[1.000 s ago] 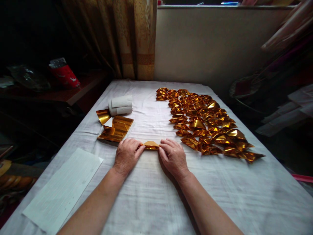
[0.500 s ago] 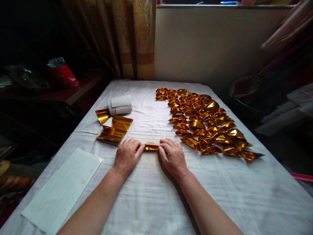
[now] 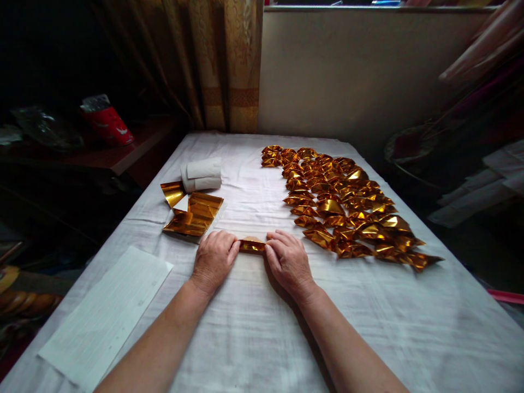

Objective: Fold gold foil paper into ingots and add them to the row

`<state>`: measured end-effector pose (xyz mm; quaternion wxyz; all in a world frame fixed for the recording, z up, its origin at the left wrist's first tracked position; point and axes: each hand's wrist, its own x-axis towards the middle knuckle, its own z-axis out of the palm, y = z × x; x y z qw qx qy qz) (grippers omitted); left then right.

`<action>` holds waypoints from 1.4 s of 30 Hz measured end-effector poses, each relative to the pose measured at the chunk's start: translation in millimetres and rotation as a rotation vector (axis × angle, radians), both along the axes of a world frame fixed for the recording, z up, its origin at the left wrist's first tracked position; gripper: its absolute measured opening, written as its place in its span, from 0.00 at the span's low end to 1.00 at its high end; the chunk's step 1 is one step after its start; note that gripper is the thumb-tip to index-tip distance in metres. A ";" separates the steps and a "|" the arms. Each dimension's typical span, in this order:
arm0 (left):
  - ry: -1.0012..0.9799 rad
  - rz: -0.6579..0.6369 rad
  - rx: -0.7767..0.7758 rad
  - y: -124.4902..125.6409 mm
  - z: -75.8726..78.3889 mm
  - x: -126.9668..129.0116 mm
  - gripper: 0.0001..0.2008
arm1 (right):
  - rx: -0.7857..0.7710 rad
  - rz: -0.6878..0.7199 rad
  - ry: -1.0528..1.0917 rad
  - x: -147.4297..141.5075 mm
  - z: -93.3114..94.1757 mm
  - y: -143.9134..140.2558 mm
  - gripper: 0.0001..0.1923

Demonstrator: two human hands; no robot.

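Note:
A narrow folded strip of gold foil paper lies across the middle of the cloth, between my two hands. My left hand is closed on its left end, with the thumb along the near side. The right end is pinched by my right hand, thumb and fingers pressed together. My fingers cover both ends of the strip. Just beyond my left hand lie flat gold foil sheets. To the right of my right hand spread several rows of folded gold foil pieces, shaped like ingots.
A curled roll of white paper sits behind the foil sheets. A white printed sheet lies at the left of the cloth-covered table. Further left, a red container stands on a dark side table. A curtain hangs behind.
The strip's gold near face looks narrower and slightly tilted compared with before. Both hands keep their grip and have hardly moved; the whole view has shifted a little.

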<state>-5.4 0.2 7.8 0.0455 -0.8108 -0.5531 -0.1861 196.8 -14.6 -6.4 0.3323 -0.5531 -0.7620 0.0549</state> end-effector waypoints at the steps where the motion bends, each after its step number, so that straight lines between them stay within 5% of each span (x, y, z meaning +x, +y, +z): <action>1: 0.005 0.001 -0.001 0.1 -0.1 -0.1 0.10 | -0.002 0.005 -0.002 0.0 0.1 0.0 0.11; 33: 0.004 0.016 -0.009 1.5 -0.9 -1.2 0.10 | 0.139 0.137 0.003 -1.4 1.9 -1.5 0.10; 42: -0.004 -0.010 -0.027 -1.1 1.0 0.5 0.09 | 0.079 0.078 -0.022 -0.7 0.2 -0.1 0.10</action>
